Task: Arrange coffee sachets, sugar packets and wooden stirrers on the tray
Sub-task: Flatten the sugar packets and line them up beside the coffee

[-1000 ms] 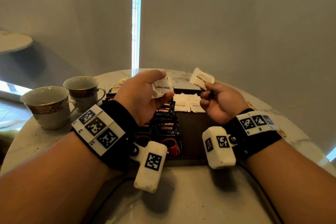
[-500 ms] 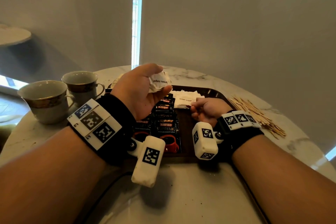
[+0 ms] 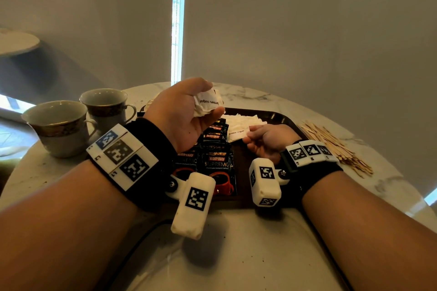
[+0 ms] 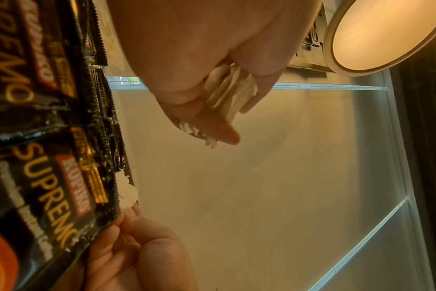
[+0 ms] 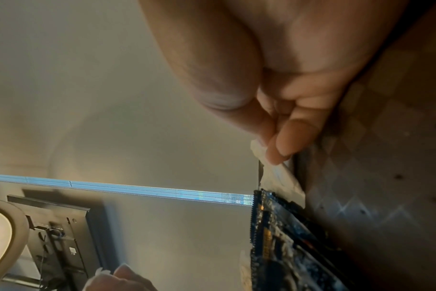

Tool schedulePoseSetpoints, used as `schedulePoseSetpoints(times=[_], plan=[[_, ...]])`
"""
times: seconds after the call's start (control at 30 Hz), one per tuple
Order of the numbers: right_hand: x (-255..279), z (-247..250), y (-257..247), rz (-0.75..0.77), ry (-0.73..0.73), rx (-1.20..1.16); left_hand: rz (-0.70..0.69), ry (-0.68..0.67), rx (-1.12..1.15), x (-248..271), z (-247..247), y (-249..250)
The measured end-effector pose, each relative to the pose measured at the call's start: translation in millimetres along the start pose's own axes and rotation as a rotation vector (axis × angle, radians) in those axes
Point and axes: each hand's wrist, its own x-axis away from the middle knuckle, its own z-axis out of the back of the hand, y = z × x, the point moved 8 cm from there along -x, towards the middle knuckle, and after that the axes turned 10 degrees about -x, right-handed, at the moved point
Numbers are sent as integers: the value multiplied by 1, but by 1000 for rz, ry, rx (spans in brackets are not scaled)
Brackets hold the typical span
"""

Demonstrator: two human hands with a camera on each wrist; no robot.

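My left hand (image 3: pixel 182 113) is up above the tray (image 3: pixel 281 117), palm toward me, fingers and thumb curled round a bunch of white sugar packets (image 3: pixel 208 103); "brown sugar" print reads upside down on the front one. Left wrist view confirms it: several packets (image 4: pixel 228 92) fanned between thumb and fingers.

My right hand (image 3: pixel 269 140) is low on the tray, fingers curled, thumb and fingertip pinching the near edge of one sugar packet (image 3: pixel 237 134) that lies flat on the tray at the front of a row of white packets (image 3: pixel 243 120). Right wrist view shows the pinch on the packet corner (image 5: pixel 269 157), touching.

Coffee sachets (image 3: pixel 216 160), black with red mug print, lie in overlapping rows on the left half of the tray, just beside the white packets; the nearest sachet sits at the tray's front edge. They also fill the left side of the left wrist view (image 4: pixel 45 177).

Wooden stirrers (image 3: pixel 335 146) lie in a loose pile on the marble table (image 3: pixel 236 255), off the tray, just right of its right rim.

Two cups (image 3: pixel 59 125) stand on the table left of the tray, near each other, the far one (image 3: pixel 106 105) close to the tray's back left corner.
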Motion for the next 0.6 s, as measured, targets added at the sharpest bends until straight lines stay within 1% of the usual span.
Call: schedulePoseSetpoints(times=[0.13, 0.43, 0.6], plan=[[-1, -2, 0, -4, -22, 0, -6, -12, -10, 2, -2, 1], [-3, -1, 0, 0, -18, -67, -3, -17, -22, 7, -4, 1], [-2, -1, 0, -16, -17, -62, -7, -30, -31, 8, -5, 1]])
